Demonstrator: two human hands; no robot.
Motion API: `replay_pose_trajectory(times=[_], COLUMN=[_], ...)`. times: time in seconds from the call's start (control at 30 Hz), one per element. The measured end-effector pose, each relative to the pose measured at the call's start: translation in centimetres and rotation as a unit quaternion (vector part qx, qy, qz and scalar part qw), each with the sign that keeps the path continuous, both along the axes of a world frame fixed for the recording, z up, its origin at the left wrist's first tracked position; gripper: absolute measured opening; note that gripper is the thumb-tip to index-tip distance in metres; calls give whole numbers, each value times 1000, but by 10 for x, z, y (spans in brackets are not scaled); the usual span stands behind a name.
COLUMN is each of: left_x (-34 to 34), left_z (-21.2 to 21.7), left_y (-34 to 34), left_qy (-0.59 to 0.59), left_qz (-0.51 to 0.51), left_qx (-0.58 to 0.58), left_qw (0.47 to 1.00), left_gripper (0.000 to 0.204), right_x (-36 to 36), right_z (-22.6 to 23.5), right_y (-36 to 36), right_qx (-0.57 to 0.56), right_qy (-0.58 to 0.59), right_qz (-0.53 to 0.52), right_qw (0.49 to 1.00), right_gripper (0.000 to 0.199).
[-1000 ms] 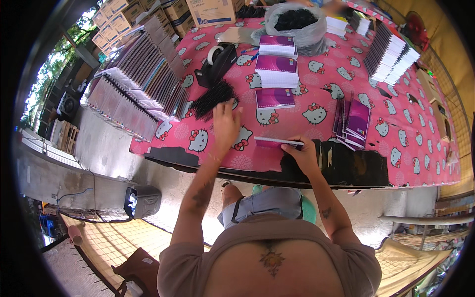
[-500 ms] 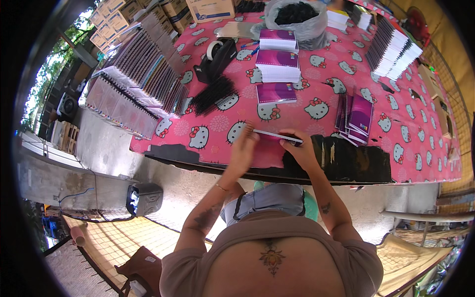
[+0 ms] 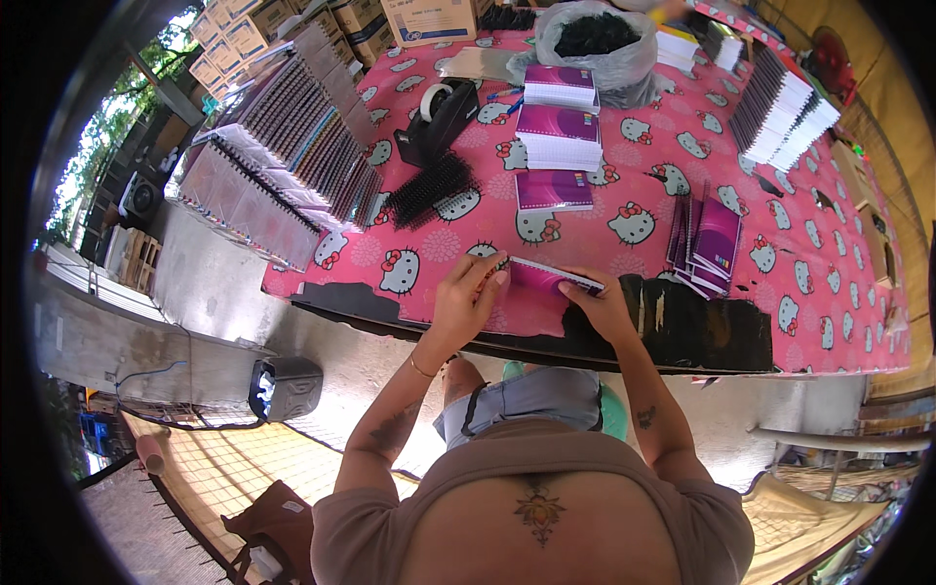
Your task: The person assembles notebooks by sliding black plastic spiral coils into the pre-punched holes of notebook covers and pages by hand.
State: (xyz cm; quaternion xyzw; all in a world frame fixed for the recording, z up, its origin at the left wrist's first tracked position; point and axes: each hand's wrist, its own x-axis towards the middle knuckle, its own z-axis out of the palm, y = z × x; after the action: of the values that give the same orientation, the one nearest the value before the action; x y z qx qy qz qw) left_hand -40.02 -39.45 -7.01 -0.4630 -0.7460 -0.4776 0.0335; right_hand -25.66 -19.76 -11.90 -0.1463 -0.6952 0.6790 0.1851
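My right hand (image 3: 601,306) grips a small purple notebook (image 3: 538,278) by its right end, thumb on the cover. A row of holes runs along the notebook's upper edge, which is tilted up above the table's front edge. Beside its left end is my left hand (image 3: 466,304), fingers closed together around something thin and dark that I cannot make out. Straight ahead lie stacks of loose purple-covered pads (image 3: 556,190). A pile of black spiral coils (image 3: 432,191) rests to the left. To the right several bound purple notebooks (image 3: 710,244) are heaped together.
A black tape dispenser (image 3: 439,122) stands behind the coils. Tall stacks of spiral notebooks (image 3: 292,146) fill the table's left side. A plastic bag of black coils (image 3: 595,44) sits at the back, near cardboard boxes (image 3: 429,21). More white-paged notebooks (image 3: 780,112) stand at the far right.
My left hand has turned and its fingers have closed near the notebook's left end. The notebook has tipped, so more of its purple cover shows. My right hand keeps its hold.
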Motion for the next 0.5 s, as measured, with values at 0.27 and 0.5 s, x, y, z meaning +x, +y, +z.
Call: replay_pose_trajectory(times=[0.27, 0.5], left_x=[-7, -16], left_z=[-11, -12], left_y=[5, 10], left_qy=[-30, -94], left_qz=[15, 46], left_qx=[2, -74], left_qw=[999, 992], left_gripper=[14, 15], right_x=[-1, 0], right_z=[-4, -6], right_y=[2, 5], right_qx=[27, 65], right_qy=[17, 24], right_qz=[6, 8], right_qw=[999, 998], right_gripper=[25, 25])
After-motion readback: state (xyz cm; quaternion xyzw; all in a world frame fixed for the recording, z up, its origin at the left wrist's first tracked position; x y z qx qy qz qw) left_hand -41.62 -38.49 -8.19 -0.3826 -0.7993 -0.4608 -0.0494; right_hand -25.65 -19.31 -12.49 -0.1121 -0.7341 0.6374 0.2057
